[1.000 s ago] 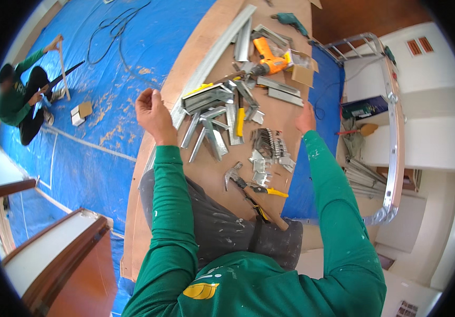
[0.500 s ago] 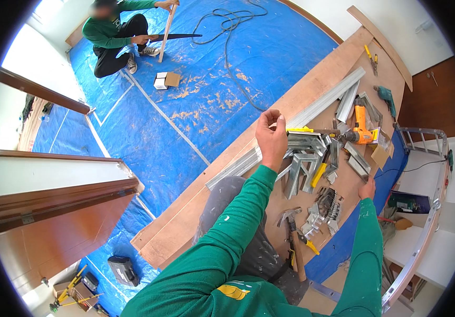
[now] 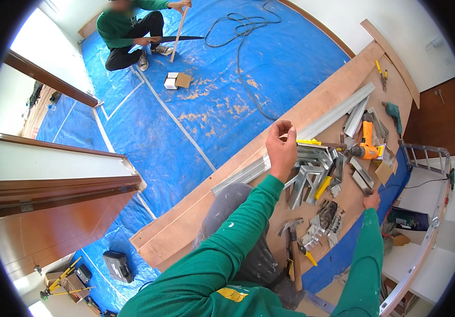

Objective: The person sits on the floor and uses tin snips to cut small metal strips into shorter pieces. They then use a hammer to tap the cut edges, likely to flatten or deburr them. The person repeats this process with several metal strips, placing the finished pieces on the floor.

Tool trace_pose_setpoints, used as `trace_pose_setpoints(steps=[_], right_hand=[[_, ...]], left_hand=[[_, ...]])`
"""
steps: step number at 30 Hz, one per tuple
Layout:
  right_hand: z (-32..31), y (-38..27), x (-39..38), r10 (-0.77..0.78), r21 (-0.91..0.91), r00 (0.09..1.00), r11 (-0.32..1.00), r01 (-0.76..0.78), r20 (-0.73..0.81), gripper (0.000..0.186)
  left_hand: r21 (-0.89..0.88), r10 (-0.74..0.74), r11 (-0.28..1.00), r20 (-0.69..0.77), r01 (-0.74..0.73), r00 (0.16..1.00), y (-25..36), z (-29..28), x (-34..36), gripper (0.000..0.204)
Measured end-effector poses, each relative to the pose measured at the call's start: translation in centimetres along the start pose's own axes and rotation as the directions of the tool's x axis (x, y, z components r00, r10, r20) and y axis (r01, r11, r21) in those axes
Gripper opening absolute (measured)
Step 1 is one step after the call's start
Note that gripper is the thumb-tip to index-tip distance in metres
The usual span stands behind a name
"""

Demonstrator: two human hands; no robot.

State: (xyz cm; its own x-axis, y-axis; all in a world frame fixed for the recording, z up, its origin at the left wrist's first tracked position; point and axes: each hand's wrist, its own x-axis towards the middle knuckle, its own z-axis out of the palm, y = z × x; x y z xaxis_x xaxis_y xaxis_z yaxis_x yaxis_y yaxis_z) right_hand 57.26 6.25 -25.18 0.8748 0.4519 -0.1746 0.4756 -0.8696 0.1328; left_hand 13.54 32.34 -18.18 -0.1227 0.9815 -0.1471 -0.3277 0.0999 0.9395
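Observation:
My left hand (image 3: pixel 282 149) is raised over the near side of the wooden workbench, with fingers and thumb curled together in a pinch. Anything between them is too small or hidden to name. Past its wrist lies a heap of cut galvanised metal channel pieces (image 3: pixel 307 182), with a yellow-handled tool (image 3: pixel 323 187) among them. My right hand (image 3: pixel 371 199) is closed at the bench's right edge, by the lower end of a short metal channel (image 3: pixel 363 177). What its fingers hold cannot be made out. An orange drill (image 3: pixel 368 141) lies just beyond that channel.
A hammer (image 3: pixel 293 248) and a pile of small metal parts (image 3: pixel 326 222) lie nearest me. Further along are long metal profiles (image 3: pixel 338 112), a green drill (image 3: pixel 394 116) and yellow-handled pliers (image 3: pixel 381 75). A ladder (image 3: pixel 417 248) leans at right. Across the blue sheet a person (image 3: pixel 127 37) saws a wooden strip.
The whole view has shifted a little right and downward. Both hands keep nearly the same pose and place over the bench. The other person's saw has moved slightly.

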Motion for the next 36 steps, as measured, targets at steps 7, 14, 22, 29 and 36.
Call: trace_pose_setpoints(steps=[7, 14, 22, 29, 36], right_hand=[[-1.1, -0.6, -4.0, -0.184, -0.086, 0.979, 0.98, 0.177, -0.09, 0.048], [-2.7, 1.3, -7.2, -0.305, 0.006, 0.93, 0.95, 0.313, -0.205, 0.035], [-5.6, 5.8, -19.0, -0.235, 0.198, 0.909, 0.928, 0.315, -0.343, 0.042], [-7.9, 9.8, -33.9, -0.119, 0.8, 0.969, 0.549, 0.244, -0.215, 0.045], [-7.3, 7.0, -45.1, 0.009, 0.962, 0.984, 0.212, 0.174, -0.18, 0.04]], left_hand=[[0.035, 0.053, 0.998, -0.04, -0.052, 0.998, -0.5, -0.2, 0.1, 0.015], [-0.006, 0.143, 0.99, 0.005, -0.143, 0.99, -4.8, -0.7, 2.3, 0.014], [0.065, 0.085, 0.994, 0.019, -0.086, 0.996, -3.8, -0.9, 1.9, 0.021], [0.256, 0.392, 0.857, 0.243, -0.448, 0.888, 1.0, 0.0, -7.2, 0.025], [0.231, -0.192, 0.971, 0.901, -0.056, 0.389, 2.7, -1.8, -27.1, 0.027]])
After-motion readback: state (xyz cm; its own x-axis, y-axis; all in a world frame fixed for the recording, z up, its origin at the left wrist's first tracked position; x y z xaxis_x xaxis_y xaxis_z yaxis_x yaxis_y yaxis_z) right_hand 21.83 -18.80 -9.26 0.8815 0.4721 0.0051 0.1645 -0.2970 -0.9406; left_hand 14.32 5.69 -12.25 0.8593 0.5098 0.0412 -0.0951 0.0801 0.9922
